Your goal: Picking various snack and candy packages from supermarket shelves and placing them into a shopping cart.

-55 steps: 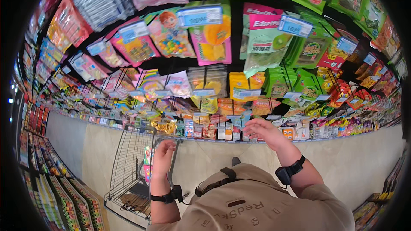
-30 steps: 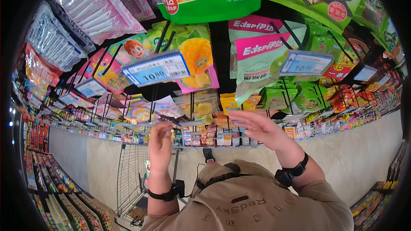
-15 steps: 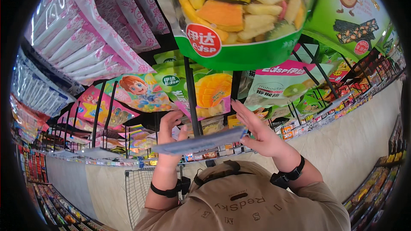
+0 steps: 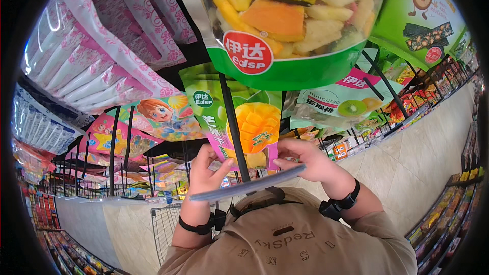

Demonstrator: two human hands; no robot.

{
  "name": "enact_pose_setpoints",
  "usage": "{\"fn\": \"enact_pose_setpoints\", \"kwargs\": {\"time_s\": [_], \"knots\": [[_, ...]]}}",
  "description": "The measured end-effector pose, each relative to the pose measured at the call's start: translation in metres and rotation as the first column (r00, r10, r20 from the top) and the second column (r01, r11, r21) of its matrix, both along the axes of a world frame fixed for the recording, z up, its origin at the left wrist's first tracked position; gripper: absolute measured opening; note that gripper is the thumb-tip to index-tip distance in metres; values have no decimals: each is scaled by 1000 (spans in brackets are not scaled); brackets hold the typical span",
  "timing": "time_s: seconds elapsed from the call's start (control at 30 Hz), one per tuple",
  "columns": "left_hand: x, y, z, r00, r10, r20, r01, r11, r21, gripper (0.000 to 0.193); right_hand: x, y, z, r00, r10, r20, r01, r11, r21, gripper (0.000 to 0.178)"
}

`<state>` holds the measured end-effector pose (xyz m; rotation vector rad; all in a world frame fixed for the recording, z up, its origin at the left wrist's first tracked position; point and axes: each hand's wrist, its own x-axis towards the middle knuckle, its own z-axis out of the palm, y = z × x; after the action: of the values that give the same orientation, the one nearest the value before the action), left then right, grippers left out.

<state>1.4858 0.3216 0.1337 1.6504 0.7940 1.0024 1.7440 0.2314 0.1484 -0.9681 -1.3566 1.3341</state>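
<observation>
A fruit bag (image 4: 288,23) of glossy plastic bulges above, its clear window showing chunky pieces over a smooth green base; the pink pack (image 4: 102,53) at left is crinkled and ribbed. Below the fruit bag, behind a straight black rod (image 4: 231,118), hangs the mango bag (image 4: 260,125): shiny, green above, pink along the bottom, printed with a scored orange mango. The left hand (image 4: 206,174) and right hand (image 4: 311,162) are at its lower corners, fingers curved, thumbs slightly apart; whether they grip it I cannot tell. A thin tag (image 4: 249,183) shows edge-on.
</observation>
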Motion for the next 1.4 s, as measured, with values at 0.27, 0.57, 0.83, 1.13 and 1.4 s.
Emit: {"fn": "enact_pose_setpoints", "kwargs": {"time_s": [0.27,0.57,0.83,1.13,1.4], "knots": [[-12,-41,6,959,153,-237,-75,948,309,25,1,-13,1,993,16,117,-19,999,31,21],[-5,-138,13,949,312,-53,-297,935,195,31,12,-52,11,946,142,293,-224,937,269,17],[-1,-218,-6,916,394,-77,-397,917,-36,30,9,-83,-33,913,390,119,-393,920,-5,25],[-46,-272,-16,847,315,-428,-354,935,-11,23,-35,-119,-79,865,469,-176,-501,810,-304,25],[-133,-332,-14,821,250,-513,-348,932,-102,25,-131,-145,-86,812,569,-127,-564,712,-418,26]]}}
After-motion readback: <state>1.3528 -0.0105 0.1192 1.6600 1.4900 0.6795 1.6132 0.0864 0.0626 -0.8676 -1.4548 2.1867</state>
